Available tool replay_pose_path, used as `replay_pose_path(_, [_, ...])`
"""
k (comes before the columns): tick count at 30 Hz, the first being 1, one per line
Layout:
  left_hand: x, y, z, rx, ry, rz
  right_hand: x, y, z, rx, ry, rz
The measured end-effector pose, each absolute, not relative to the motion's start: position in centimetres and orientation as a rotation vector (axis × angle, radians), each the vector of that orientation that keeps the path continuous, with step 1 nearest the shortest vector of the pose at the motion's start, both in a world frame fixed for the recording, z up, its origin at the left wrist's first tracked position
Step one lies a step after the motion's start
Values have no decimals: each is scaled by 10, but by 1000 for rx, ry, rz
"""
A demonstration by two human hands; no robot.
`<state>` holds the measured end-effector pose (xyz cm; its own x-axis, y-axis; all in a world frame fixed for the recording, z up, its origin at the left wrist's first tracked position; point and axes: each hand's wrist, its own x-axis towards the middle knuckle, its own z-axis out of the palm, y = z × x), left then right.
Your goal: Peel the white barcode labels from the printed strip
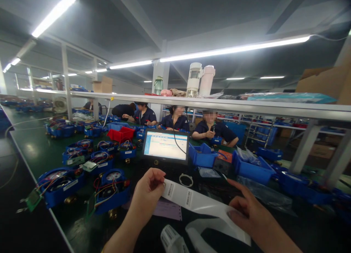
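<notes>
A white strip of barcode labels [197, 201] stretches between my hands above the dark bench. My left hand [149, 191] pinches its left end between thumb and fingertips. My right hand [246, 205] grips the strip farther right with the thumb and bent fingers, while its index finger points out. At that fingertip is a small white piece [224, 176], possibly a label. Below the strip lie a roll of printed labels [172, 240], a loose curl of white backing paper [196, 231] and a pink sheet [168, 209]. A pale ring [186, 180] rests just beyond the strip.
A lit monitor [166, 147] stands ahead. Several blue meter housings with wires [61, 187] crowd the left. Blue bins [203, 156] and a clear plastic bag [268, 194] are on the right. Overhead runs a shelf [153, 99] with bottles. Several co-workers [175, 119] sit opposite.
</notes>
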<state>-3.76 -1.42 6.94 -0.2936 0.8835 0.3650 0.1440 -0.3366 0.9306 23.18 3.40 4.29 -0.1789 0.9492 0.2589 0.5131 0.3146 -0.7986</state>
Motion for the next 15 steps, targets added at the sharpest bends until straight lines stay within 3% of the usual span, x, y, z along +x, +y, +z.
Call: replay_pose_path(15, [-19, 6, 20, 1551, 1439, 1460, 269, 48, 37, -1397, -2007, 841])
